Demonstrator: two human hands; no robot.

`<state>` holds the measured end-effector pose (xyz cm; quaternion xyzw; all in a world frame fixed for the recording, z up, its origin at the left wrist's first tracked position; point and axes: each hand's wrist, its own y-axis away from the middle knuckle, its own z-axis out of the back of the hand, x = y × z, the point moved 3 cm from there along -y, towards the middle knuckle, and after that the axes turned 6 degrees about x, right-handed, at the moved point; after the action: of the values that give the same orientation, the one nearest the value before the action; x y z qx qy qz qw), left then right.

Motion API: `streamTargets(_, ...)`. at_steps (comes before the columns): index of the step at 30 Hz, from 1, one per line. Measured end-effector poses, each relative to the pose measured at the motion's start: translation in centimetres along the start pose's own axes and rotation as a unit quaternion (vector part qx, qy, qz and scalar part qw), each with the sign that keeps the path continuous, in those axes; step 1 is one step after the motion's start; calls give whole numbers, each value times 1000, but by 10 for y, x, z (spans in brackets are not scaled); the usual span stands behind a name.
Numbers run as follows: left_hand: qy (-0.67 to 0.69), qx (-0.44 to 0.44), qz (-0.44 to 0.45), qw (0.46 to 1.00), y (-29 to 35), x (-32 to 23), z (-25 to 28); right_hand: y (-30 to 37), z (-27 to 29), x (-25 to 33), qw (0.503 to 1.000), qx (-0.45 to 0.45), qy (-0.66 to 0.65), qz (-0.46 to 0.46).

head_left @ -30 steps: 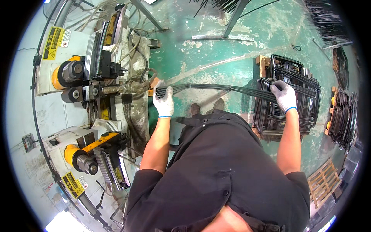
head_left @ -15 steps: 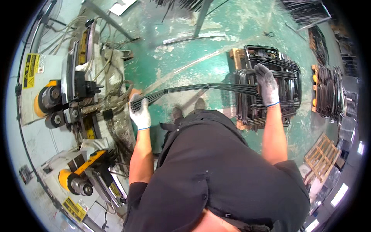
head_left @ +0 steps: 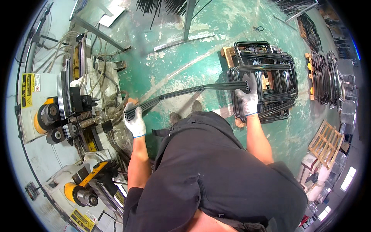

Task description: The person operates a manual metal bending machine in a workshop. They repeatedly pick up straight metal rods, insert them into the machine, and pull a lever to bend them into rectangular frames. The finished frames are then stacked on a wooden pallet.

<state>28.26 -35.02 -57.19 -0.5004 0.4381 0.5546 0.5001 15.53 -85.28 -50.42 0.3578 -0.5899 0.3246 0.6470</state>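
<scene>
A bundle of thin black metal tubes [head_left: 181,92], bent at two places, stretches across in front of my body between my two hands. My left hand [head_left: 135,123], in a white and grey work glove, is closed round the left end, thumb on top, with open tube ends showing. At the other end my right hand [head_left: 248,98], gloved the same way, grips the bundle between thumb and fingers. Round tube mouths show beside its palm. Beyond and below that hand lies a stack of black bent tube frames [head_left: 280,69] on a wooden pallet [head_left: 228,58].
Machines with yellow-and-black rollers [head_left: 48,115] and hoses stand close on my left. Metal stand legs [head_left: 189,19] and a flat bar [head_left: 183,42] are ahead. Another tube stack [head_left: 327,83] and a bare wooden pallet [head_left: 326,144] are at right. The green floor [head_left: 154,69] is worn.
My right hand has gone from held out flat by the bundle's right end to gripping it, moving left and slightly down. My left hand has shifted slightly left and down, still holding.
</scene>
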Motion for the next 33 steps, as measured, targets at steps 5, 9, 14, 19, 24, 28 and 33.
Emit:
streamTargets(5, 2, -1, 19, 1000, 0, 4, 0, -10, -9, -24, 997, 30, -67, -38)
streamTargets(9, 17, -3, 22, 1000, 2, 5, 2, -14, -12, -33, 998, 22, -45, -37)
streamTargets(14, 10, -4, 14, 1000, -1, 11, 3, -16, -12, -35, 998, 15, -47, -25)
streamTargets(19, 4, -23, 5, 1000, -4, 11, 2, -12, -2, 12, 975, -38, 208, 65)
streamTargets(24, -68, -61, 5, 996, -4, 11, -2, -30, -8, 83, 851, 53, 523, 4)
streamTargets(28, -54, -68, -8, 996, -4, 13, -4, -56, -14, 94, 767, 130, 629, 0)
streamTargets(33, -34, -75, 2, 997, -3, 16, -2, -84, -26, 105, 732, 162, 662, -14)
